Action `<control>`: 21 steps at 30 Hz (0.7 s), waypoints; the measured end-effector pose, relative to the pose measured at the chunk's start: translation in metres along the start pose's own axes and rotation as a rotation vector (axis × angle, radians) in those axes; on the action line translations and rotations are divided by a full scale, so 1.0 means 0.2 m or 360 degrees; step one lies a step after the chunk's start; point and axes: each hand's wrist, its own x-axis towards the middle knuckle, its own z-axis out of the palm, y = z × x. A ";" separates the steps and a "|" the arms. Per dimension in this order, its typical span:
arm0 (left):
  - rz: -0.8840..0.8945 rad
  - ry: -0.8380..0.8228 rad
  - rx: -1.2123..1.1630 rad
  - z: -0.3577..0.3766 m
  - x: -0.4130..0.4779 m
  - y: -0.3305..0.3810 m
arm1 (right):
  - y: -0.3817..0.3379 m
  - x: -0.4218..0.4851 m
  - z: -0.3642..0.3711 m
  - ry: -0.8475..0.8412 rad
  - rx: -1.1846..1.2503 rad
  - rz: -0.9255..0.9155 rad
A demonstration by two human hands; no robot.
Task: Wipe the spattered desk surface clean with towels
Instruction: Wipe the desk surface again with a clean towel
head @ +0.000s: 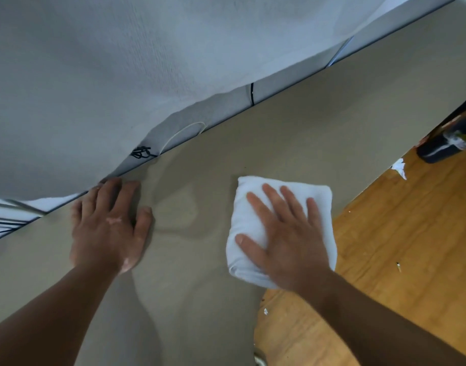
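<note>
From my seat the counter [292, 133] looked like a smooth, matt grey-beige board, with a faint duller patch between the hands where it seemed damp. The towel [255, 204] was soft white cloth, folded thick, with no sheen. Behind the counter the wall [107, 62] showed a fine rough grain, matt white. The floor [411, 233] was warm wood plank with a slight gloss. I saw thin dark cables [140, 153] by the wall; their finish I could not tell.

Both hands [109, 224] [284, 233] flat, fingers spread
</note>
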 end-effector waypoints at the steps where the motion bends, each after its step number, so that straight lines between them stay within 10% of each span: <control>1: 0.0001 -0.0001 -0.0002 0.00 0.00 0.00 | 0.07 0.06 -0.02 -0.0010 -0.0019 0.0052; 14: -0.0019 -0.0064 0.0023 -0.01 0.00 0.00 | 0.15 0.27 -0.10 -0.0062 0.0121 0.0826; 21: -0.0195 -0.0279 -0.0147 -0.05 0.05 0.09 | -0.27 -0.10 0.02 -0.0018 0.0019 0.0353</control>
